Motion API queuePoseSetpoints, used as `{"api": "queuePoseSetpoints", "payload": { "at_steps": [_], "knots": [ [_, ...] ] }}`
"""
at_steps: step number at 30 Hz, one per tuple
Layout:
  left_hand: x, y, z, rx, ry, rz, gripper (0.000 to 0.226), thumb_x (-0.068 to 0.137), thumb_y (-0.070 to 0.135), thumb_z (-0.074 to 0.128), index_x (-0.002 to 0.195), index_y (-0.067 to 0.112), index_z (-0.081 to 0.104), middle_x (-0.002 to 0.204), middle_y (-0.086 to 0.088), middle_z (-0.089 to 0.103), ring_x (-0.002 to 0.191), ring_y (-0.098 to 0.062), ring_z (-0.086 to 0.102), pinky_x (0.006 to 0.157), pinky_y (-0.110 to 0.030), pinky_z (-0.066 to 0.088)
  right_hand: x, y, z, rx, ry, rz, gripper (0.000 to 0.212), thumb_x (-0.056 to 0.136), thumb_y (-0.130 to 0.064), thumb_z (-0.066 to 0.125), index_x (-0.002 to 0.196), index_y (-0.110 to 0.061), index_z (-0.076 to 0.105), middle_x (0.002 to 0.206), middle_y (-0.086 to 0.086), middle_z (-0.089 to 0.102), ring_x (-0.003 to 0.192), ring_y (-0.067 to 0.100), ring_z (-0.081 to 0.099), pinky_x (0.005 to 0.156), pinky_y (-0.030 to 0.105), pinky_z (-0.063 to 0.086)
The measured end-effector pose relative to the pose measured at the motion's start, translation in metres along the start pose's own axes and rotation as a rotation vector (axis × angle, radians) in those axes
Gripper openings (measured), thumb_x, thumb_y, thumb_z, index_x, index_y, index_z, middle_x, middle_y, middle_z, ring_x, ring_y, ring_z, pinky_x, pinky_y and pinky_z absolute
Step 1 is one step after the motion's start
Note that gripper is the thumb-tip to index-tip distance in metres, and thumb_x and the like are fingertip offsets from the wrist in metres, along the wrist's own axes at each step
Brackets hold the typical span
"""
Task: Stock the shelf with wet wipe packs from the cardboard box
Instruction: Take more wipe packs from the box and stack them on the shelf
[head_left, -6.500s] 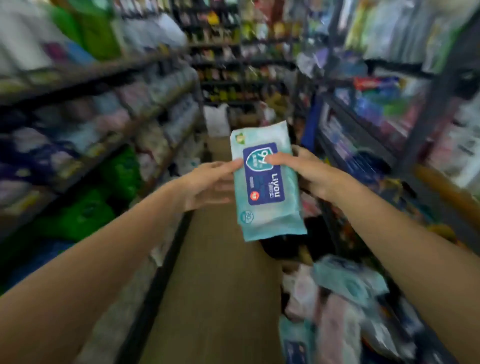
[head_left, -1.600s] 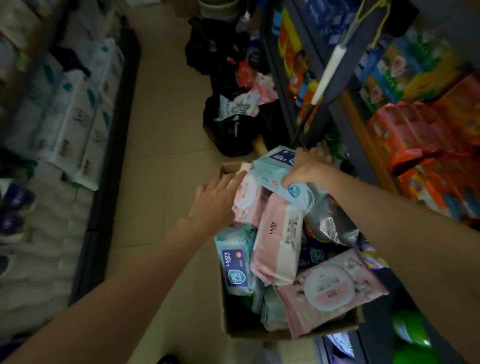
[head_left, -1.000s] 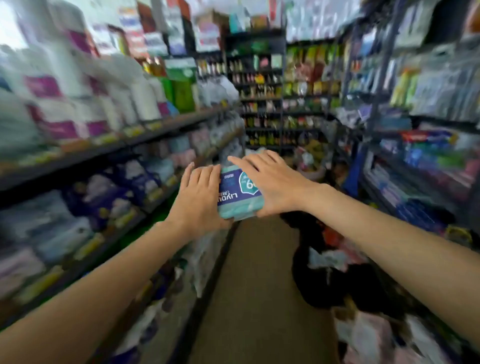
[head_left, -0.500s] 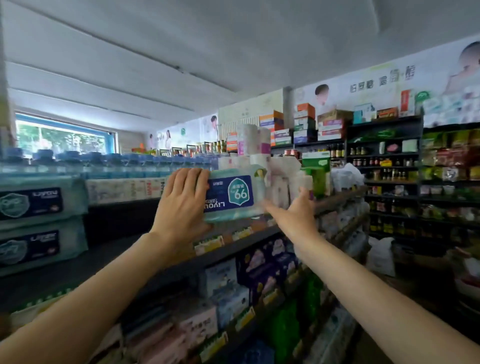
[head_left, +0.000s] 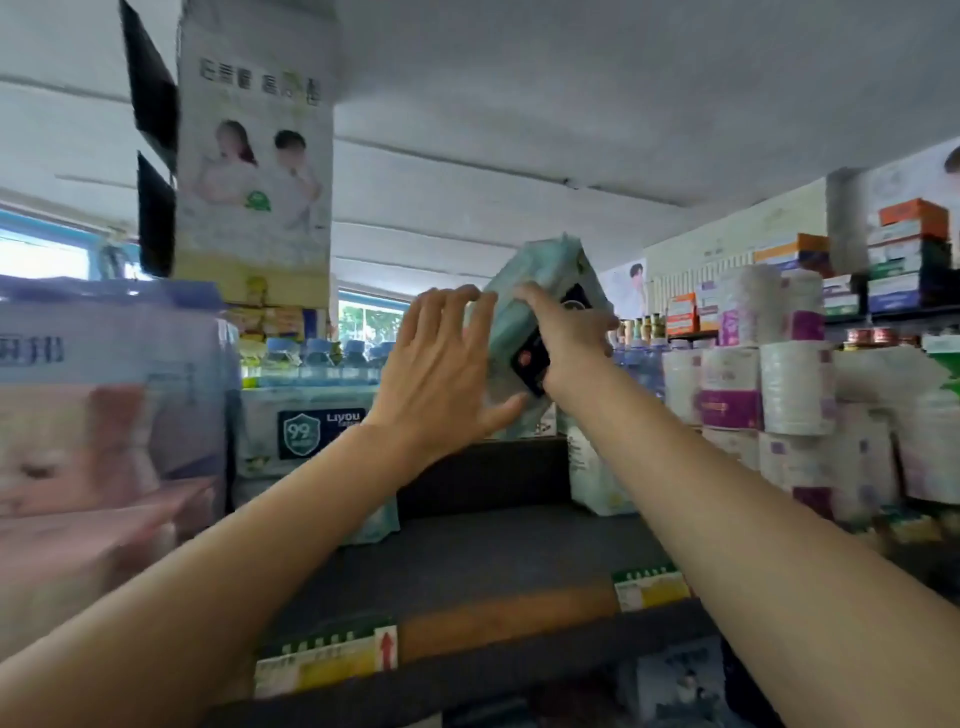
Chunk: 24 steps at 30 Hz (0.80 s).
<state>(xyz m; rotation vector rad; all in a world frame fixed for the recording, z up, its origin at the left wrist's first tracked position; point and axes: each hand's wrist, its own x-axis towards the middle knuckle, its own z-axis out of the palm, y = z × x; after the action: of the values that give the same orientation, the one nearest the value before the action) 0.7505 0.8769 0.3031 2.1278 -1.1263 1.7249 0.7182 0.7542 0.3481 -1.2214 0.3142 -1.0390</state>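
Gripping a tilted teal wet wipe pack (head_left: 535, 332) above the dark shelf (head_left: 467, 561), the right hand (head_left: 563, 338) closed over its front while the left hand (head_left: 447, 369), fingers spread, pressed flat against its left side.

Dim interior, bright daylight from windows (head_left: 41, 257) at left, motion blur throughout, wide-angle bending at edges.

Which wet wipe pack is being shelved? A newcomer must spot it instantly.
Start at the dark top shelf with its empty gap. Above that gap, both hands hold a pale teal wet wipe pack. Unlike the stacked 99 pack to its left, it is tilted and off the shelf.
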Motion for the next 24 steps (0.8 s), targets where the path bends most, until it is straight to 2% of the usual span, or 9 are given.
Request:
{"api": "queuePoseSetpoints", "payload": {
  "at_steps": [2,5,7,10,13,15,17,21,24],
  "knots": [
    [-0.016,-0.036,0.0,-0.044,0.014,-0.209,0.073,0.077,0.05,0.052,0.132,0.003,0.04,0.129,-0.017,0.046,0.115,-0.034,0.045,0.102,-0.042,0.033,0.005,0.02,0.004,-0.507,-0.048,-0.408,0.11,0.06,-0.039,0.082,0.143,-0.026,0.012,0.133,0.012,0.033,0.124,0.034,0.036,0.099,0.05,0.04],
    [-0.04,-0.08,-0.007,-0.176,-0.003,-0.526,0.063,0.084,0.027,0.059,0.136,0.004,0.032,0.135,-0.017,0.037,0.125,-0.033,0.033,0.106,-0.043,0.026,-0.007,0.05,0.009,-1.125,-0.397,-0.922,0.126,0.064,-0.052,0.077,0.147,-0.025,-0.014,0.14,0.012,0.024,0.126,0.032,0.03,0.102,0.047,0.033],
    [-0.05,-0.092,-0.009,-0.182,-0.027,-0.572,0.058,0.085,0.019,0.058,0.135,0.003,0.034,0.134,-0.018,0.039,0.124,-0.033,0.034,0.105,-0.043,0.027,-0.016,0.076,0.026,-1.378,-0.629,-1.161,0.124,0.066,-0.055,0.073,0.145,-0.029,-0.019,0.144,0.011,0.02,0.129,0.034,0.027,0.106,0.048,0.027],
    [-0.068,-0.102,-0.008,-0.057,-0.157,-0.504,0.055,0.084,0.018,0.059,0.133,0.005,0.038,0.132,-0.014,0.043,0.12,-0.031,0.038,0.101,-0.042,0.03,-0.035,0.122,0.06,-1.501,-0.811,-1.401,0.118,0.071,-0.055,0.069,0.147,-0.026,-0.017,0.148,0.014,0.016,0.132,0.036,0.023,0.106,0.049,0.024],
    [-0.089,-0.114,-0.004,0.093,-0.403,-0.46,0.061,0.083,0.03,0.063,0.133,0.006,0.039,0.133,-0.013,0.045,0.123,-0.031,0.038,0.103,-0.042,0.03,-0.046,0.164,0.088,-1.501,-0.953,-1.366,0.116,0.071,-0.054,0.069,0.148,-0.022,-0.011,0.151,0.015,0.014,0.135,0.037,0.02,0.109,0.05,0.022],
    [-0.102,-0.118,0.001,0.162,-0.634,-0.484,0.069,0.084,0.036,0.059,0.139,0.008,0.028,0.14,-0.01,0.039,0.13,-0.028,0.033,0.108,-0.039,0.027,-0.046,0.175,0.097,-1.45,-1.094,-1.318,0.117,0.068,-0.058,0.07,0.149,-0.021,-0.007,0.15,0.012,0.018,0.134,0.034,0.023,0.109,0.048,0.023],
    [-0.107,-0.117,0.006,0.26,-0.827,-0.443,0.079,0.083,0.04,0.057,0.144,0.011,0.016,0.146,-0.006,0.031,0.135,-0.025,0.029,0.111,-0.037,0.024,-0.032,0.167,0.098,-1.385,-1.209,-1.191,0.114,0.068,-0.06,0.069,0.15,-0.019,0.001,0.148,0.008,0.026,0.133,0.029,0.026,0.11,0.043,0.024],
    [-0.1,-0.108,0.021,0.23,-1.003,-0.299,0.078,0.08,0.046,0.061,0.142,0.017,0.024,0.146,-0.003,0.029,0.135,-0.025,0.027,0.11,-0.039,0.028,0.012,0.143,0.074,-1.453,-1.179,-1.011,0.094,0.064,-0.069,0.065,0.141,-0.023,0.035,0.138,0.002,0.037,0.128,0.024,0.031,0.109,0.043,0.029],
    [-0.096,-0.094,0.039,0.142,-1.078,-0.242,0.077,0.081,0.044,0.063,0.142,0.018,0.024,0.146,-0.003,0.028,0.135,-0.024,0.025,0.11,-0.04,0.028,0.018,0.147,0.057,-1.471,-1.134,-0.889,0.082,0.065,-0.068,0.065,0.13,-0.021,0.047,0.128,0.005,0.044,0.116,0.024,0.04,0.099,0.036,0.038]
  ]
}}
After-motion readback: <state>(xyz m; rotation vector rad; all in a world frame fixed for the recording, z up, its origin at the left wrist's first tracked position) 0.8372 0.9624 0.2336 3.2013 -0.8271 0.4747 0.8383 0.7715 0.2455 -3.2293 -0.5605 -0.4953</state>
